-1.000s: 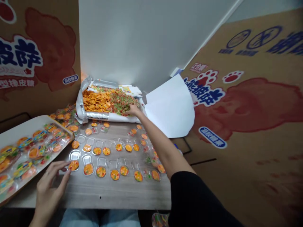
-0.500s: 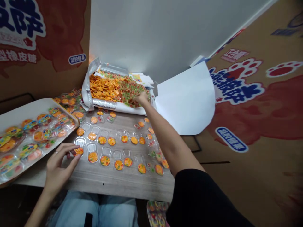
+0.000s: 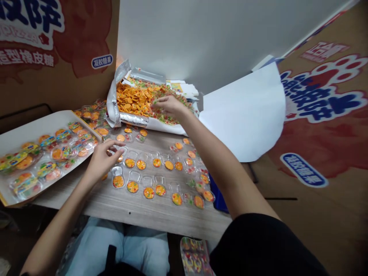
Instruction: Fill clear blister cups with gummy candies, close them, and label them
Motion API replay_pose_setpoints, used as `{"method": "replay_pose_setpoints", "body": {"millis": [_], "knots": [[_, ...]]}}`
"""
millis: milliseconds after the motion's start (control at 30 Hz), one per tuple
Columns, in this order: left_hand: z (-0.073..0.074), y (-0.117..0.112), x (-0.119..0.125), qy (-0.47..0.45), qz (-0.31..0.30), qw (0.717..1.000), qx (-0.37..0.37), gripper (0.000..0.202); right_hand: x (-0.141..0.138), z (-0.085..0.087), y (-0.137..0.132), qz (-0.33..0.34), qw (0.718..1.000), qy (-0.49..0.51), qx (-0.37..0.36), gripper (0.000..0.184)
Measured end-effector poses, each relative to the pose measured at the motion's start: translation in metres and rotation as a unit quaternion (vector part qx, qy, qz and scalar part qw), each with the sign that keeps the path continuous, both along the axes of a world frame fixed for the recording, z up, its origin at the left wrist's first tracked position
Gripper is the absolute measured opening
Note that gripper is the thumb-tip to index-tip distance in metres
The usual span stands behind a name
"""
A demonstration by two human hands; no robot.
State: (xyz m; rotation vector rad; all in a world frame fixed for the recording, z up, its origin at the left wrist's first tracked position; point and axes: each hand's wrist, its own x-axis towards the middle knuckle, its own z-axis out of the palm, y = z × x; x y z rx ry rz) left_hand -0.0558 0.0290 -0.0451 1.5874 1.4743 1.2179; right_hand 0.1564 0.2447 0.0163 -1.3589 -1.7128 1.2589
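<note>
Left hand [image 3: 106, 156], grip spread, beside a clear pack [image 3: 120, 158], nine o'clock; right hand [image 3: 171, 106], grip unclear, over red-green bits [image 3: 166, 118], eleven o'clock: best pinched lightly.

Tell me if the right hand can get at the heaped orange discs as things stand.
Most likely yes: the right hand is over the green and red bits, right beside the heaped orange discs, and nothing visible blocks the way across.
</note>
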Motion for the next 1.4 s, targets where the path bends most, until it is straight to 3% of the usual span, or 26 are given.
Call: {"method": "replay_pose_setpoints", "body": {"millis": [167,300,567,733,833,933,1133,1267,1400], "knots": [[-0.007,0.018,0.006,-0.018,-0.009,1.0,0.004,0.026,-0.02,-0.03,-0.065,0.146,0.982,0.029,-0.118,0.007],[-0.012,0.028,0.017,-0.025,-0.034,0.999,0.003,0.023,-0.021,-0.04,-0.099,0.23,0.966,-0.005,-0.121,0.006],[-0.023,0.036,0.033,-0.077,-0.128,0.989,-0.008,0.012,-0.006,-0.046,-0.127,0.228,0.969,-0.056,-0.075,0.008],[-0.034,0.039,0.034,-0.092,-0.09,0.992,-0.006,0.011,0.003,-0.047,-0.131,0.226,0.97,-0.074,-0.049,0.008],[-0.037,0.039,0.033,-0.037,-0.053,0.998,-0.003,0.01,0.005,-0.047,-0.128,0.203,0.974,-0.083,-0.051,0.007],[-0.037,0.036,0.031,0.077,-0.021,0.997,0.011,0.006,0.005,-0.049,-0.123,0.188,0.977,-0.098,-0.034,0.005],[-0.03,0.028,0.035,0.355,-0.018,0.935,0.007,0.016,0.006,-0.055,-0.118,0.179,0.977,-0.105,-0.039,0.005],[-0.022,0.024,0.033,0.383,-0.04,0.923,0.008,0.023,0.007,-0.052,-0.124,0.202,0.962,-0.184,-0.005,0.009],[-0.018,0.02,0.029,0.396,-0.096,0.913,-0.005,0.021,0.002,-0.056,-0.138,0.228,0.92,-0.311,0.076,0.014]]}}
